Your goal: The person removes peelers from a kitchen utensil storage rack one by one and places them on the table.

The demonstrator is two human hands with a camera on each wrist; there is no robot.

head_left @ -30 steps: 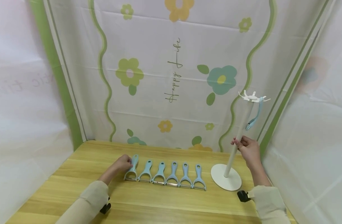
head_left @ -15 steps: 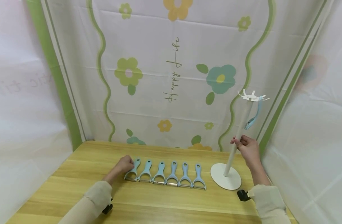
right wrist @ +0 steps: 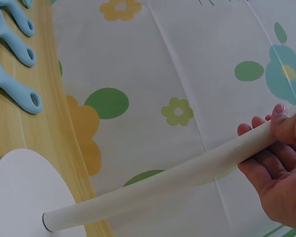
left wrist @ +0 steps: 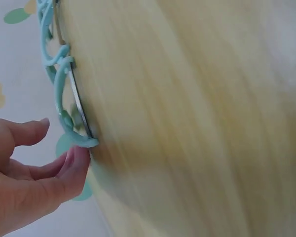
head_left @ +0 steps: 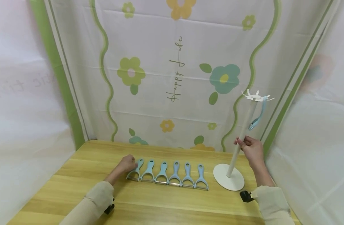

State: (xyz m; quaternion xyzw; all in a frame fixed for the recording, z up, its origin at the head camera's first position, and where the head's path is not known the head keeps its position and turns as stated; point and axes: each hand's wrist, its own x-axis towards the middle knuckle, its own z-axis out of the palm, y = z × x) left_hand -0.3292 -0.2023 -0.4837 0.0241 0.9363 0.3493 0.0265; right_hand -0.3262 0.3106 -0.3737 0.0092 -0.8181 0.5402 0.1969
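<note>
A pale blue Y-shaped peeler [head_left: 139, 164] lies tilted at the left end of a row on the table. My left hand [head_left: 128, 163] is just left of its handle. In the left wrist view, thumb and fingers are apart, and a fingertip meets or nearly meets the peeler's frame [left wrist: 60, 106]. My right hand [head_left: 252, 151] holds the white pole [head_left: 247, 122] of a stand between thumb and fingers. From one arm of the stand's hook ring [head_left: 256, 97] hangs another blue peeler [head_left: 254, 123]. The stand's round base [head_left: 224, 181] is on the table.
Several more blue peelers [head_left: 176, 170] continue the row rightward, handles toward the back and blades toward the front. Flowered cloth [head_left: 149, 103] hangs behind the wooden table [head_left: 160, 207], with pale cloth at both sides.
The leftmost peeler's handle has swung slightly right and come down onto the table. My left hand has let go of it and is now beside it. My right hand keeps its hold on the pole.
</note>
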